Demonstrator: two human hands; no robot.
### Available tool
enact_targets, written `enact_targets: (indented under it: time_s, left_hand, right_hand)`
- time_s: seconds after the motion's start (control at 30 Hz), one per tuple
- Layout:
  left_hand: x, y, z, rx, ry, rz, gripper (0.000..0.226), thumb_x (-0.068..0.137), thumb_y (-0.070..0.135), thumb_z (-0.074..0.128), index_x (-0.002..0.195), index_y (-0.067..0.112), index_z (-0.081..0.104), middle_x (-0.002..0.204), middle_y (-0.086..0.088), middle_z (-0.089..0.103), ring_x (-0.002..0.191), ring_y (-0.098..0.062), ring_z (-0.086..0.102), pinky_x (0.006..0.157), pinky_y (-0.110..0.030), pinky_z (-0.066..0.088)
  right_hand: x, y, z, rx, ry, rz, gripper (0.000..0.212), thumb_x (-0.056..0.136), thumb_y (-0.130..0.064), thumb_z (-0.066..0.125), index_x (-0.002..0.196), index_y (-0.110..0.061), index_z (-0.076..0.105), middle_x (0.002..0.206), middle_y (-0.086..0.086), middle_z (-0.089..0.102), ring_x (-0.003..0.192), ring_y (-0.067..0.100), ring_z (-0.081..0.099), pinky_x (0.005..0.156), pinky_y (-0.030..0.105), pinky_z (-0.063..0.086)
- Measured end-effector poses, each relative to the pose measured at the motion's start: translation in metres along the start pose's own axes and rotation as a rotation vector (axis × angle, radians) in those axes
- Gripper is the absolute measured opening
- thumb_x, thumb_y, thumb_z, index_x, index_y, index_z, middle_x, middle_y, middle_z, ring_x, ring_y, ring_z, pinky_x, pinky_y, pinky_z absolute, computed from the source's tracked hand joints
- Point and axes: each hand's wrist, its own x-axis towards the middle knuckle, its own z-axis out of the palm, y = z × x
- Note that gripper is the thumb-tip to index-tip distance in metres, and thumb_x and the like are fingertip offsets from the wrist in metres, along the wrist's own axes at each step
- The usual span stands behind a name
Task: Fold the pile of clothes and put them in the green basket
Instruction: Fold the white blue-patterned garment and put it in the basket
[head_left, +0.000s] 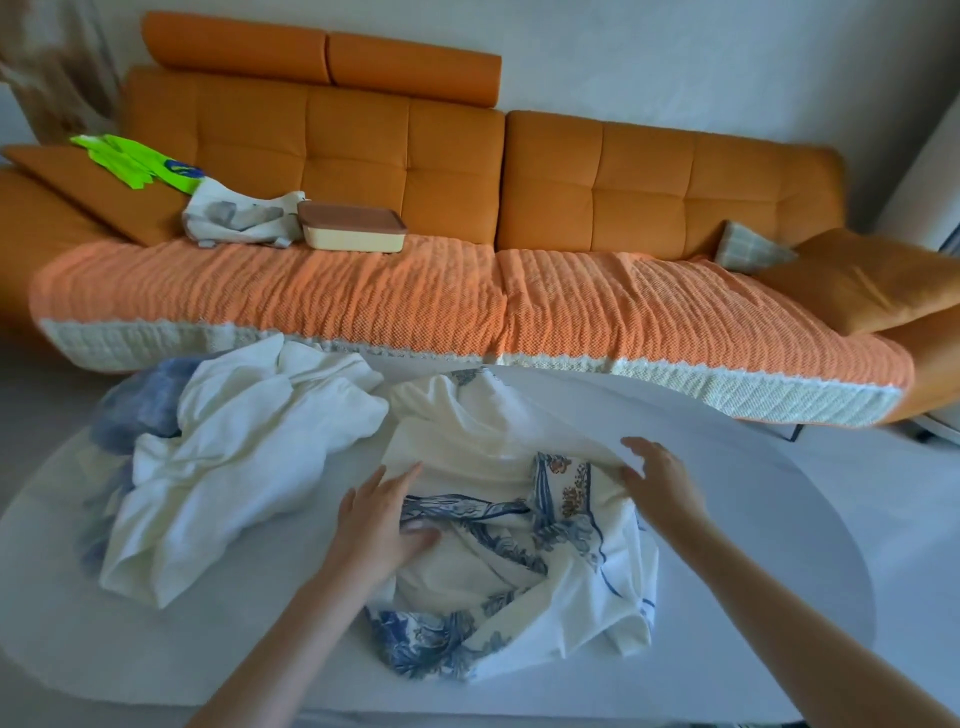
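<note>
Flattening the blue-print garment (519, 540) on the worktop (753, 519), looks like: left hand (382, 525) pressing it open-palmed, right hand (662, 480) spread at its far edge, neither gripping. Unfolded pile (234, 457) sits beyond the left hand. No green basket visible.

An orange tufted sofa (467, 171) with a knitted orange throw (415, 296) spans the frame's upper half against a pale wall (675, 57), while a white round table (779, 519) fills the lower half in soft light.
</note>
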Motion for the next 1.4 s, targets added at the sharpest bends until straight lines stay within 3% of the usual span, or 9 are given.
enact_targets:
  time_s: [0.2,0.3,0.4,0.5,0.67,0.93,1.1,1.2,1.4]
  left_hand:
    - [-0.005,0.032,0.004,-0.426,0.145,0.026,0.010,0.086,0.029,0.064,0.077,0.025,0.064,0.062,0.012,0.058,0.058,-0.004,0.054,0.052,-0.017,0.033]
    - [0.004,0.063,-0.006,-0.735,0.068,0.108,0.014,0.087,0.013,0.061,0.094,0.022,0.068,0.081,0.014,0.067,0.074,0.002,0.061,0.065,-0.011,0.042]
    - [0.013,0.077,-0.012,-0.669,0.189,0.203,0.036,0.081,-0.002,0.060,0.107,0.023,0.066,0.100,0.017,0.064,0.090,0.005,0.059,0.079,-0.007,0.041]
    - [0.021,0.062,-0.001,-0.296,0.504,0.322,0.062,0.072,0.001,0.071,0.126,0.022,0.051,0.121,0.007,0.053,0.116,-0.013,0.047,0.100,-0.026,0.035]
    - [0.007,0.042,0.031,-0.321,0.282,0.259,0.067,0.067,0.000,0.069,0.126,0.025,0.049,0.117,0.006,0.046,0.112,-0.011,0.045,0.094,-0.023,0.038]
    - [0.003,0.035,0.027,-0.434,-0.084,0.010,0.020,0.084,0.006,0.051,0.074,0.021,0.058,0.073,0.005,0.063,0.066,-0.008,0.057,0.062,-0.028,0.042]
    - [0.013,0.014,0.006,-0.773,0.121,-0.367,0.019,0.083,0.015,0.044,0.067,0.009,0.052,0.059,-0.009,0.051,0.056,-0.022,0.048,0.055,-0.031,0.032]
    - [0.008,0.013,0.001,-0.625,0.172,-0.377,0.025,0.087,0.027,0.037,0.070,0.009,0.042,0.063,-0.008,0.045,0.058,-0.022,0.044,0.054,-0.033,0.029]
    - [-0.004,0.032,0.000,-0.265,0.256,-0.077,0.047,0.084,0.055,0.036,0.127,0.038,0.044,0.122,0.013,0.041,0.117,-0.008,0.040,0.096,-0.031,0.035]
  right_hand:
    - [-0.043,-0.045,0.019,-0.055,-0.214,-0.455,0.089,0.073,-0.063,0.061,0.147,-0.035,0.020,0.149,-0.016,0.027,0.136,0.010,0.024,0.112,0.035,0.021]
    - [-0.035,-0.060,0.033,-0.121,-0.187,-0.527,0.073,0.077,-0.053,0.066,0.141,-0.030,0.038,0.141,-0.009,0.044,0.130,0.016,0.032,0.108,0.028,0.017]
    - [-0.020,-0.067,0.033,0.054,-0.108,-0.435,0.003,0.081,-0.019,0.064,0.080,-0.016,0.063,0.072,0.002,0.058,0.081,0.022,0.048,0.070,0.026,0.029]
    - [0.004,-0.063,0.022,0.324,-0.070,-0.129,0.028,0.084,-0.006,0.054,0.059,-0.019,0.053,0.058,0.002,0.051,0.057,0.019,0.046,0.052,0.028,0.030]
    - [0.051,-0.039,-0.013,0.747,-0.295,0.279,0.029,0.081,-0.027,0.071,0.092,0.000,0.068,0.087,0.016,0.069,0.079,0.029,0.066,0.078,0.038,0.055]
    - [0.012,-0.024,-0.033,0.099,-1.002,-0.309,0.018,0.087,-0.038,0.061,0.085,-0.022,0.068,0.058,-0.013,0.057,0.050,0.001,0.048,0.053,0.009,0.037]
    - [0.032,-0.017,-0.016,0.285,-0.480,-0.266,0.043,0.090,-0.038,0.055,0.131,-0.026,0.054,0.131,-0.007,0.057,0.116,0.008,0.054,0.107,0.026,0.035]
    - [0.029,-0.031,0.014,0.150,-0.550,-0.379,0.056,0.090,-0.026,0.059,0.142,-0.025,0.038,0.144,-0.007,0.039,0.097,-0.006,0.053,0.085,0.004,0.038]
    - [0.037,-0.044,0.042,-0.197,-0.266,-0.245,0.016,0.088,-0.029,0.056,0.101,-0.020,0.061,0.099,0.002,0.065,0.084,0.021,0.060,0.067,0.027,0.047]
